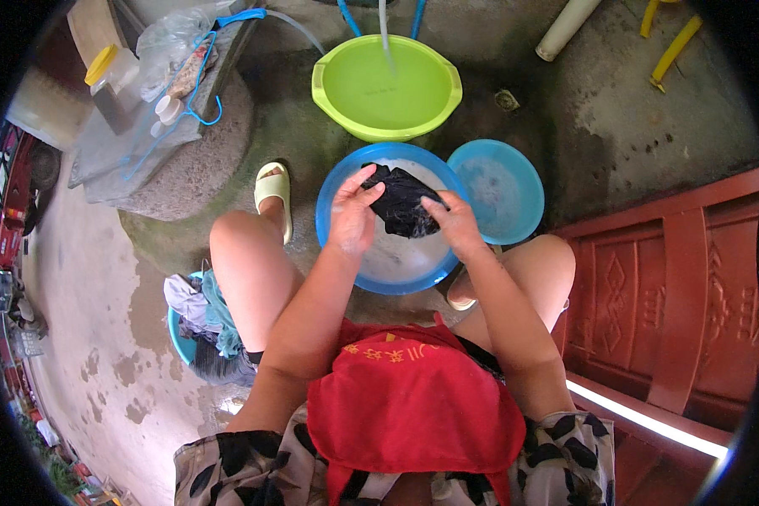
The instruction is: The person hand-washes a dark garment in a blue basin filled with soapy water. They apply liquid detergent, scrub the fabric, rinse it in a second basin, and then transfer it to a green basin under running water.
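Observation:
A wet, dark piece of cloth (pixel 405 201) is stretched between my two hands, with some suds on its right side. My left hand (pixel 354 212) grips its left end between thumb and fingers; my right hand (pixel 453 222) pinches its right edge. Both are above a blue plastic basin (pixel 389 286) of cloudy, soapy water. Touching that basin on the right is a smaller light-blue basin (pixel 531 190) with foamy water. Beyond stands a lime-green basin (pixel 319 85) of water, and a thin stream or clear hose comes down into it.
A stone slab (pixel 183 136) at the upper left bears a blue hanger (pixel 193 114), a plastic bag and a yellow-lidded jar (pixel 111 73). Clothes (pixel 212 316) fill a tub beside my left knee. A red carved wooden panel (pixel 645 297) stands at the right. The concrete floor (pixel 82 303) has wet patches.

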Available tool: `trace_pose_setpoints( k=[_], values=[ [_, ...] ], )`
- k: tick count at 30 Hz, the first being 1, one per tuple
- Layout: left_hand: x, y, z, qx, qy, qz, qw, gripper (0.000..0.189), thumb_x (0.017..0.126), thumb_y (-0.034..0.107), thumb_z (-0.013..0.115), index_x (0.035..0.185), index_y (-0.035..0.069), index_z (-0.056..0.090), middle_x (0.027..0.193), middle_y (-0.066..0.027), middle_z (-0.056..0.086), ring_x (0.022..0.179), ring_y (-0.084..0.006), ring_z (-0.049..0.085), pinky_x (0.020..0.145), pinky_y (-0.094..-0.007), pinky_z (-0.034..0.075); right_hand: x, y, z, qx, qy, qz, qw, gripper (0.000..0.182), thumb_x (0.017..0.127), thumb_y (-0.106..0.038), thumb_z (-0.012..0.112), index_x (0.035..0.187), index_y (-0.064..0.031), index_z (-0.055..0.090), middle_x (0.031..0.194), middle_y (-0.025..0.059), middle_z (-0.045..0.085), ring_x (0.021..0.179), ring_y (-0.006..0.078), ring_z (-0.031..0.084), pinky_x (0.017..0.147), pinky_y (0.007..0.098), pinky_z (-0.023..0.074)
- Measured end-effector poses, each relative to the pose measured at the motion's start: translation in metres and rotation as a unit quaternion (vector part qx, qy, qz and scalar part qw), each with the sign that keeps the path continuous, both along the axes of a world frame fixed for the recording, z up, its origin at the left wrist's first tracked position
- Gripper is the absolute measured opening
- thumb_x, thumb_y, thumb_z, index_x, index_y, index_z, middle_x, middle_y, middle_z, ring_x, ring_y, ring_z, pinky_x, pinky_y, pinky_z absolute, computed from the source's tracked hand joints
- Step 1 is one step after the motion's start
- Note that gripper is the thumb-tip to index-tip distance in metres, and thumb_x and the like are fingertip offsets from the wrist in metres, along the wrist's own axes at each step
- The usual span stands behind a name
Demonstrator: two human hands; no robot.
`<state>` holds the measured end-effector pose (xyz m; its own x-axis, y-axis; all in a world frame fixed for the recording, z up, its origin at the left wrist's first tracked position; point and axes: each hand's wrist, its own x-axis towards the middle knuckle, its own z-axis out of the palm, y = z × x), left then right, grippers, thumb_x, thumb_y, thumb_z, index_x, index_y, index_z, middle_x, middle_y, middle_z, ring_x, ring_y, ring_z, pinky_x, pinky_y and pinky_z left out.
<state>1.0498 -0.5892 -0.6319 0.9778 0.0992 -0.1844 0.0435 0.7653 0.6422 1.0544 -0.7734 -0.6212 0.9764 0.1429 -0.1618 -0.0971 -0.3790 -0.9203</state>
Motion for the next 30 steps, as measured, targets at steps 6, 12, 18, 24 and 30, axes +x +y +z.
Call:
trace_pose_setpoints(
  k=[6, 12, 18, 24, 30],
  values=[
    [0.003, 0.013, 0.014, 0.038, -0.015, 0.027, 0.999, 0.035, 0.069, -0.014, 0.057, 0.101, 0.003, 0.057, 0.097, -0.0069, 0.059, 0.087, -0.0149, 0.055, 0.080, -0.0274, 0.045, 0.009, -0.007, 0.019, 0.256, 0.095, -0.121, 0.954, 0.031, 0.085, -0.022, 0.057, 0.110, -0.0047, 0.056, 0.097, 0.0034, 0.061, 0.084, 0.0124, 0.057, 0.074, 0.0304, 0.0477],
    [0.004, 0.011, 0.008, 0.241, -0.006, 0.119, 0.963, 0.039, 0.069, -0.014, 0.058, 0.102, 0.005, 0.052, 0.087, -0.0037, 0.058, 0.082, -0.0124, 0.055, 0.075, -0.0252, 0.045, 0.008, -0.013, 0.046, 0.476, 0.122, -0.123, 0.862, 0.021, 0.081, -0.011, 0.058, 0.101, -0.0028, 0.058, 0.106, 0.0081, 0.057, 0.097, 0.0191, 0.054, 0.086, 0.0365, 0.0422],
    [0.004, 0.006, 0.023, 0.006, 0.180, 0.017, 0.983, 0.047, 0.092, 0.042, 0.031, 0.114, 0.004, 0.046, 0.113, -0.0103, 0.054, 0.102, -0.0275, 0.054, 0.089, -0.0425, 0.043, 0.001, -0.012, 0.041, 0.265, 0.001, -0.004, 0.964, 0.019, 0.075, -0.003, 0.061, 0.093, -0.0054, 0.063, 0.110, 0.0064, 0.052, 0.099, 0.0153, 0.048, 0.087, 0.0284, 0.0364],
    [0.006, 0.020, 0.029, -0.212, -0.001, -0.138, 0.968, 0.056, 0.089, 0.047, 0.028, 0.120, 0.004, 0.044, 0.126, -0.0114, 0.045, 0.116, -0.0307, 0.042, 0.098, -0.0471, 0.031, 0.003, -0.012, 0.045, 0.236, 0.022, -0.128, 0.963, 0.026, 0.072, 0.002, 0.062, 0.096, -0.0064, 0.063, 0.088, 0.0015, 0.056, 0.080, 0.0117, 0.053, 0.073, 0.0237, 0.0428],
    [0.007, 0.020, 0.051, -0.291, -0.074, -0.108, 0.948, 0.051, 0.088, 0.041, 0.032, 0.121, 0.004, 0.045, 0.127, -0.0101, 0.046, 0.117, -0.0276, 0.042, 0.100, -0.0441, 0.030, 0.023, -0.066, 0.001, -0.035, -0.114, -0.184, 0.976, 0.022, 0.074, -0.003, 0.057, 0.095, -0.0033, 0.061, 0.077, 0.0040, 0.059, 0.068, 0.0116, 0.054, 0.062, 0.0249, 0.0435]
  ],
)
